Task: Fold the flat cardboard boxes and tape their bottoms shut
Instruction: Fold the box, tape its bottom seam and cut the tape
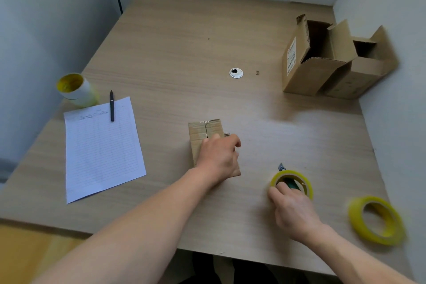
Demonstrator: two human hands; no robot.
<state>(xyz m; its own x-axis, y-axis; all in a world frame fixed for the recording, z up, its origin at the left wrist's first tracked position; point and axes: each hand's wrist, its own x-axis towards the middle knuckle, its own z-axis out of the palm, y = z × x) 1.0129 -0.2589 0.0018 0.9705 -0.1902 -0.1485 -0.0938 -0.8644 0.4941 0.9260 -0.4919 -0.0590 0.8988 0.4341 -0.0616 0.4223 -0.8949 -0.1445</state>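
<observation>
A small cardboard box (202, 134) stands on the table's middle with its closed bottom flaps facing up, the seam between them showing. My left hand (219, 157) lies over the box's near part, fingers curled over its right edge. My right hand (291, 208) grips a yellow tape roll on a green dispenser (292, 181), which rests on the table to the right of the box. The dispenser's blade end points away from me.
Two folded open boxes (322, 71) stand at the back right by the wall. A loose yellow tape roll (375, 219) lies at the near right. A lined sheet (101, 145) with a pen (112, 106) and a stack of tape rolls (73, 89) sit on the left.
</observation>
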